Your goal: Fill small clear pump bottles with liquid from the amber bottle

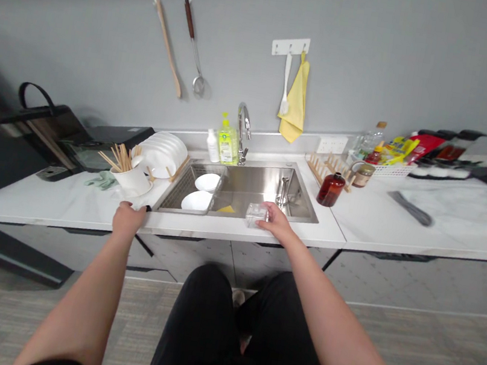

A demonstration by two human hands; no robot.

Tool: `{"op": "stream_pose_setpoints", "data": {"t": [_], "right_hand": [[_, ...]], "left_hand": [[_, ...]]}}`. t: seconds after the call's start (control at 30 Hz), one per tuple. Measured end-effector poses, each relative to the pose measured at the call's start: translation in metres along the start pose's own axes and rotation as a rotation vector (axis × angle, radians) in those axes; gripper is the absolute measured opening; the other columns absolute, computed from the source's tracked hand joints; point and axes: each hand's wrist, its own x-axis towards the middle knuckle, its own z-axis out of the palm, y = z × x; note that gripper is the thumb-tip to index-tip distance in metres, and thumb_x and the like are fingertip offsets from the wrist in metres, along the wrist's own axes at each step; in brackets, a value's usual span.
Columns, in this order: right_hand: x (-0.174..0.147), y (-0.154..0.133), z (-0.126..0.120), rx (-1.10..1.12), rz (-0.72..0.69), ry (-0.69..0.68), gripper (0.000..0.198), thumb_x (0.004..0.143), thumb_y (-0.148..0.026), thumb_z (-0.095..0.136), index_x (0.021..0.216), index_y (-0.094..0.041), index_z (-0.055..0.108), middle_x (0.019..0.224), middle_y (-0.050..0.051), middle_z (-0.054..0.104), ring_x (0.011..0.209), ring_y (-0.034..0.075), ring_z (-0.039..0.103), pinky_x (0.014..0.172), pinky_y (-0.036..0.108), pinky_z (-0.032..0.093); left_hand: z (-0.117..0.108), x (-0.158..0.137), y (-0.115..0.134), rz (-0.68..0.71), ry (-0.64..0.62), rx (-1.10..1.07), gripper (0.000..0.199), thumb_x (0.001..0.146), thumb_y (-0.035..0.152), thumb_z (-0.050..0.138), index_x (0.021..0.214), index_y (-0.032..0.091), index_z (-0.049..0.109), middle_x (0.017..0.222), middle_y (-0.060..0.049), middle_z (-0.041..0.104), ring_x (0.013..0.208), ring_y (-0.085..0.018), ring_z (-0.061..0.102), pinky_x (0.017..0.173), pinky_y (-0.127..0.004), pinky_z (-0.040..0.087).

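My right hand (277, 224) grips a small clear container (257, 214), glass or plastic, over the front rim of the steel sink (252, 185). My left hand (128, 218) is at the counter's front edge, just below a white cup (131, 181) full of wooden chopsticks (121, 158). Its fingers are curled, and a small black thing (148, 208) shows beside them; I cannot make out what it is. Two white bowls (197, 201) sit in a wire basket (175, 187) in the sink's left part. A yellow piece (226, 208) lies on the sink floor.
Behind the sink are a faucet (243, 124) and a green-yellow soap bottle (228, 142). White plates (163, 149) stand in a rack at left. To the right are a brown bottle (331, 189), a wooden rack (319, 167), a jar (363, 175) and a dark grey utensil (411, 209).
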Motion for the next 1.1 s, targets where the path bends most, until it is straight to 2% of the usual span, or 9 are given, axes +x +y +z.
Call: {"op": "stream_pose_setpoints", "data": {"t": [0.23, 0.33, 0.4, 0.5, 0.6, 0.67, 0.77, 0.87, 1.1], "right_hand": [[-0.002, -0.004, -0.002, -0.022, -0.022, -0.023, 0.073, 0.066, -0.040, 0.101, 0.128, -0.030, 0.065, 0.119, 0.002, 0.075, 0.103, 0.027, 0.074, 0.101, 0.043, 0.059], [-0.003, -0.005, -0.002, -0.040, -0.015, -0.025, 0.074, 0.066, -0.040, 0.101, 0.129, -0.029, 0.064, 0.118, 0.002, 0.074, 0.101, 0.027, 0.072, 0.099, 0.043, 0.058], [-0.003, -0.005, -0.003, -0.046, -0.020, -0.032, 0.074, 0.066, -0.040, 0.101, 0.129, -0.029, 0.065, 0.117, 0.002, 0.073, 0.103, 0.026, 0.071, 0.100, 0.042, 0.058], [-0.003, -0.005, -0.004, -0.048, -0.029, -0.050, 0.075, 0.064, -0.039, 0.102, 0.129, -0.030, 0.066, 0.118, 0.001, 0.072, 0.107, 0.026, 0.071, 0.104, 0.041, 0.058], [-0.003, -0.005, -0.005, -0.026, -0.022, -0.090, 0.076, 0.062, -0.036, 0.103, 0.128, -0.029, 0.068, 0.121, 0.002, 0.073, 0.112, 0.027, 0.072, 0.108, 0.042, 0.058], [-0.003, -0.006, -0.006, -0.004, -0.016, -0.123, 0.076, 0.063, -0.034, 0.104, 0.129, -0.029, 0.068, 0.122, 0.003, 0.073, 0.116, 0.027, 0.073, 0.111, 0.043, 0.058], [-0.004, -0.006, -0.005, 0.013, -0.007, -0.142, 0.076, 0.062, -0.033, 0.105, 0.129, -0.029, 0.068, 0.124, 0.004, 0.074, 0.119, 0.028, 0.073, 0.113, 0.044, 0.057], [-0.004, -0.006, -0.004, 0.016, 0.001, -0.146, 0.077, 0.062, -0.033, 0.104, 0.129, -0.029, 0.068, 0.124, 0.003, 0.074, 0.116, 0.028, 0.074, 0.109, 0.043, 0.059], [-0.004, -0.003, -0.005, -0.026, -0.029, -0.144, 0.078, 0.065, -0.034, 0.104, 0.133, -0.027, 0.069, 0.129, 0.005, 0.075, 0.117, 0.027, 0.073, 0.112, 0.044, 0.057]], "left_hand": [[-0.001, -0.005, -0.006, -0.009, 0.022, -0.086, 0.052, 0.085, 0.042, 0.079, 0.128, 0.017, 0.065, 0.116, -0.023, 0.081, 0.121, -0.047, 0.078, 0.109, -0.058, 0.060], [-0.010, -0.009, -0.005, -0.017, 0.103, -0.140, 0.049, 0.089, 0.040, 0.074, 0.131, 0.015, 0.064, 0.121, -0.023, 0.080, 0.120, -0.044, 0.078, 0.109, -0.057, 0.061], [-0.016, -0.016, 0.005, 0.009, 0.171, -0.181, 0.050, 0.094, 0.043, 0.069, 0.137, 0.016, 0.063, 0.130, -0.020, 0.079, 0.121, -0.039, 0.077, 0.111, -0.053, 0.060], [-0.021, -0.044, 0.045, 0.167, 0.170, -0.353, 0.048, 0.095, 0.050, 0.072, 0.132, 0.020, 0.069, 0.123, -0.011, 0.081, 0.107, -0.029, 0.078, 0.105, -0.044, 0.062], [-0.018, -0.092, 0.106, 0.393, -0.055, -0.660, 0.045, 0.093, 0.048, 0.075, 0.127, 0.020, 0.074, 0.105, -0.006, 0.079, 0.092, -0.024, 0.074, 0.089, -0.038, 0.063], [-0.012, -0.126, 0.147, 0.590, -0.203, -0.805, 0.040, 0.090, 0.046, 0.081, 0.120, 0.020, 0.077, 0.113, -0.009, 0.080, 0.093, -0.022, 0.073, 0.085, -0.035, 0.062], [-0.003, -0.163, 0.192, 0.818, -0.294, -0.870, 0.033, 0.090, 0.045, 0.085, 0.113, 0.022, 0.083, 0.115, -0.008, 0.080, 0.087, -0.019, 0.071, 0.080, -0.033, 0.060], [0.002, -0.176, 0.215, 0.866, -0.353, -0.872, 0.028, 0.090, 0.039, 0.086, 0.111, 0.022, 0.085, 0.107, -0.007, 0.080, 0.083, -0.018, 0.071, 0.079, -0.033, 0.060], [-0.009, -0.169, 0.241, 1.019, -0.432, -0.635, 0.022, 0.086, 0.030, 0.088, 0.107, 0.022, 0.089, 0.104, -0.007, 0.083, 0.080, -0.019, 0.071, 0.078, -0.033, 0.061]]}}
